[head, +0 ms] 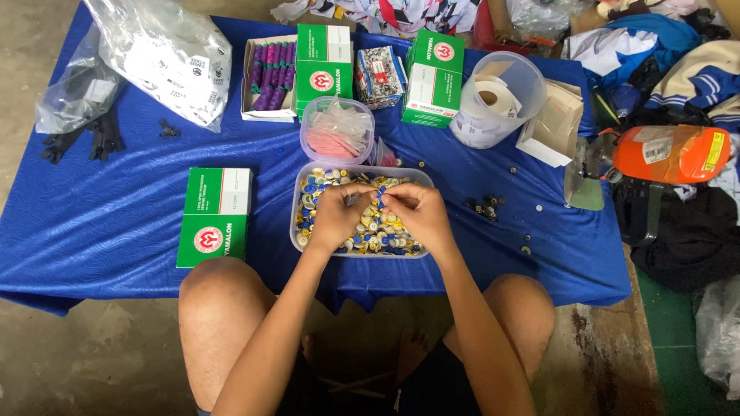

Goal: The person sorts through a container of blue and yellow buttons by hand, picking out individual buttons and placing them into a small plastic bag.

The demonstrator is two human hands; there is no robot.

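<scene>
A clear plastic tub full of blue, yellow and white buttons sits on the blue cloth in front of me. Both hands hover over it, fingertips meeting. My left hand and my right hand pinch something small between them above the buttons; it is too small to tell what. My knees show below the cloth's front edge.
A green and white box lies left of the tub. Behind stand a small tub of pink pieces, more green boxes, a box of purple spools, a clear jug, plastic bags. Dark loose buttons lie to the right.
</scene>
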